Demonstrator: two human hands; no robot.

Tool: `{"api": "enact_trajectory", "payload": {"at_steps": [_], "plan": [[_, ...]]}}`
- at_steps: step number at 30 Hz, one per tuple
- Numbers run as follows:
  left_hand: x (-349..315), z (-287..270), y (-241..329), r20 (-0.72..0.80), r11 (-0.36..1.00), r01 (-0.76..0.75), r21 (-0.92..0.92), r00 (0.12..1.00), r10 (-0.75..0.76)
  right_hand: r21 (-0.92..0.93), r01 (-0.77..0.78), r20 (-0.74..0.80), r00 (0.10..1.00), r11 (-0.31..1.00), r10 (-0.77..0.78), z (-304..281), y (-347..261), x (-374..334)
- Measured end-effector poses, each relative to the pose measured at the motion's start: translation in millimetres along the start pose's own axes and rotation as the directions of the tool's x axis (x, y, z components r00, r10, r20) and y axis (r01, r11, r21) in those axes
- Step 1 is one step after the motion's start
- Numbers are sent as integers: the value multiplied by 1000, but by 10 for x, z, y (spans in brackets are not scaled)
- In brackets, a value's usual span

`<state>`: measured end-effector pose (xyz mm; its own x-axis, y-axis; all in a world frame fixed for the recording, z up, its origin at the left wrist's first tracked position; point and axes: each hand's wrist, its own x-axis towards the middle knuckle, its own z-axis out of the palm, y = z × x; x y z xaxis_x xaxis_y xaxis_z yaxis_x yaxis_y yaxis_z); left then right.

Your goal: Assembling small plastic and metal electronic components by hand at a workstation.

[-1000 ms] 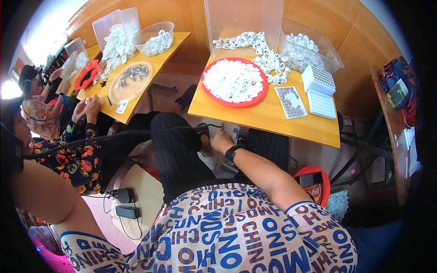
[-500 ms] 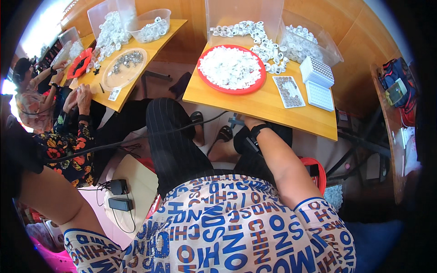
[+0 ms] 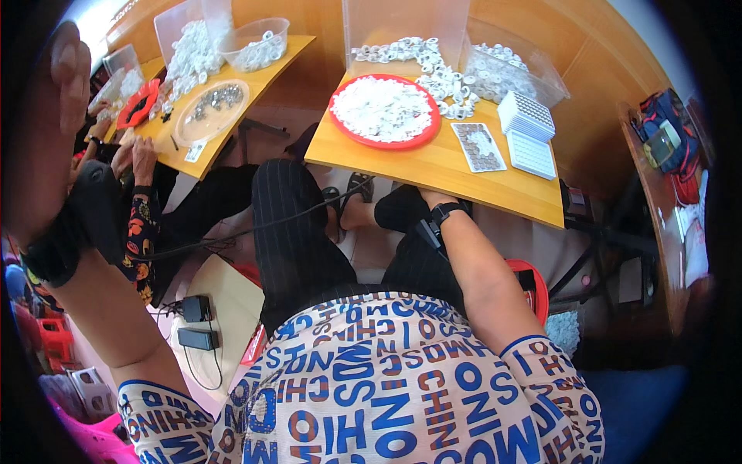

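Observation:
My left hand [image 3: 62, 100] is raised close at the upper left. Its fingers reach upward, partly lost in the dark rim, and I see nothing in them. A black band with a dark device [image 3: 93, 201] is around that wrist. My right hand [image 3: 431, 199] is under the front edge of the wooden table [image 3: 386, 172], above my leg; its fingers are hidden. Another black wrist device [image 3: 442, 224] is on that arm. On the table, a red round tray [image 3: 434, 133] holds a heap of small white parts [image 3: 382, 108]. Right of it lies a white tray with round greyish pieces [image 3: 479, 148].
White stacked trays [image 3: 527, 116] and a clear bin [image 3: 533, 89] of white ring-shaped parts stand at the table's right. A co-worker's hands [image 3: 139, 161] are at the left table [image 3: 267, 81]. A black cable [image 3: 255, 230] crosses over my legs. Black power adapters [image 3: 197, 325] lie on a stool at left.
My left hand has come up into view at the upper left, with its forearm turned upward. My right hand stays below the table edge. The whole view has shifted slightly.

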<state>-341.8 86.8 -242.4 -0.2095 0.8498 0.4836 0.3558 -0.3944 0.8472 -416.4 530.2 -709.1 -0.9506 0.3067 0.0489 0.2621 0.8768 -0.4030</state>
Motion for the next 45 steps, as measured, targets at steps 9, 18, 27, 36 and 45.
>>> {"api": "enact_trajectory", "payload": {"at_steps": [9,18,27,36,45], "plan": [[120,577,-227,-465,946,63,319,880,98,79,-152,-155,974,985,163,-281,97,-263],[109,1090,-584,-608,986,-19,168,785,119,-9,-533,149,836,846,528,-428,734,-499],[-352,834,-1646,-738,943,-77,-324,644,-201,-282,-257,381,854,924,354,-193,842,-535],[-348,372,-2548,-672,879,55,-474,621,-402,-156,204,661,748,967,-51,-958,431,-530],[-52,-214,-3394,-810,869,155,-470,315,-495,288,375,565,676,881,-473,-2222,-77,-941]]}}
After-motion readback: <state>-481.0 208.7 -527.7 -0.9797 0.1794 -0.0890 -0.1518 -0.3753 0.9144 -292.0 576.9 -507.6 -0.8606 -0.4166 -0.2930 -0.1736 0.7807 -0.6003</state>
